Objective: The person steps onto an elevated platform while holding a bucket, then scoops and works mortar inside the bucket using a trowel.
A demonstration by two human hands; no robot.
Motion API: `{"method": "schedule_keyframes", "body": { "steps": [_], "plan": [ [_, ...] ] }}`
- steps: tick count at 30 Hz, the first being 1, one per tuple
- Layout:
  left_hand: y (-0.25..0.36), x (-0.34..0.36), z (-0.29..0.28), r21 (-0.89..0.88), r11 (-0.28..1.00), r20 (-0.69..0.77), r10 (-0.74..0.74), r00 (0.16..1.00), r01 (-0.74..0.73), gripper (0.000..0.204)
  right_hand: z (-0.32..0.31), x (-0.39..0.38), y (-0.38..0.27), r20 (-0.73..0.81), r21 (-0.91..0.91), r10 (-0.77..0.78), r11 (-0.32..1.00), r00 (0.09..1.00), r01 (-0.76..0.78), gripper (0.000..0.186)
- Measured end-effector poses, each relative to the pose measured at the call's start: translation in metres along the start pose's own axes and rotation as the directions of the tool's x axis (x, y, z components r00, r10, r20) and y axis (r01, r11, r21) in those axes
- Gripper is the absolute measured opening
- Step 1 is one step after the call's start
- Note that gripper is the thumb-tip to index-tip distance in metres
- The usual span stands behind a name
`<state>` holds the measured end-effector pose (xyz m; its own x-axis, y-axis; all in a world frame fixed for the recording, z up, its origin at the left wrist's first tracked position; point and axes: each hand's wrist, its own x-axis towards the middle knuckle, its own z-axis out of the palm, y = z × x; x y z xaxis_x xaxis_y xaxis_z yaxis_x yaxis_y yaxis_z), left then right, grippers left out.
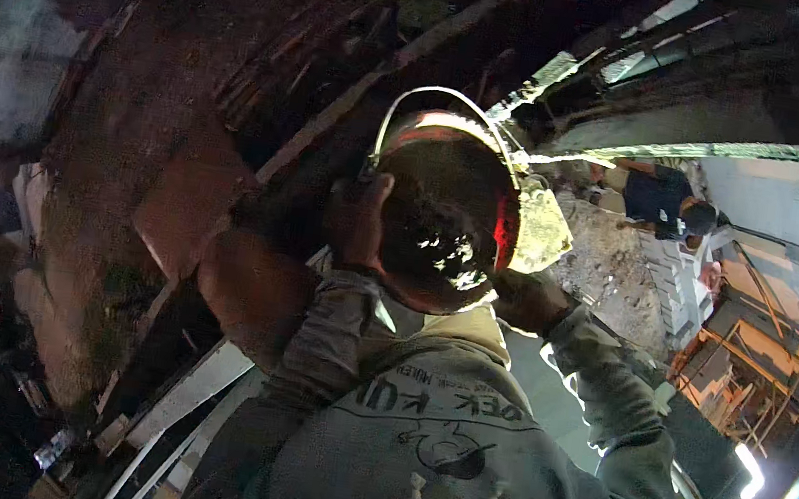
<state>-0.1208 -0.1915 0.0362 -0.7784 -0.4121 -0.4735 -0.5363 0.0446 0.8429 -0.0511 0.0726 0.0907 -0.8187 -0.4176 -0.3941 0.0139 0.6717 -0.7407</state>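
Observation:
A round bucket [507, 225] is held up close to my chest, its rim facing me. Its wire handle [448, 91] arches over the far side. Inside lies a dark mass with wet, shiny patches; what it is I cannot make out. My left hand [360, 222] grips the bucket's left side, with the thumb near the rim. On the lower right side, my right hand [531, 302] presses against the bucket in deep shadow, its fingers partly hidden. Grey sleeves cover both forearms.
Another person [663, 201] in dark clothes is farther off at the right, beside rough ground [600, 256]. Long boards [676, 145] cross the upper right. A wooden frame [747, 371] stands at right, above a bright lamp [750, 472]. The left side is dim.

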Motion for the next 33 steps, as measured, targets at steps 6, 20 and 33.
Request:
{"method": "schedule_keyframes", "body": {
  "steps": [6, 20, 33],
  "plan": [
    [0.028, -0.009, -0.002, 0.026, 0.999, 0.024, -0.024, 0.999, 0.023, 0.065, -0.016, -0.033, -0.021, 0.137, -0.078, 0.244, 0.969, 0.96, -0.235, 0.023],
    [0.025, -0.008, -0.002, 0.179, 0.974, 0.019, 0.136, 0.99, -0.138, 0.061, -0.132, 0.128, 0.064, 0.165, 0.843, 0.296, 0.453, 0.941, -0.291, 0.038],
    [0.046, -0.019, -0.005, 0.133, 0.991, 0.059, -0.015, 0.998, 0.007, 0.065, -0.094, 0.006, -0.028, -0.057, -0.106, 0.126, 0.986, 0.99, -0.131, 0.031]
  ]
}}
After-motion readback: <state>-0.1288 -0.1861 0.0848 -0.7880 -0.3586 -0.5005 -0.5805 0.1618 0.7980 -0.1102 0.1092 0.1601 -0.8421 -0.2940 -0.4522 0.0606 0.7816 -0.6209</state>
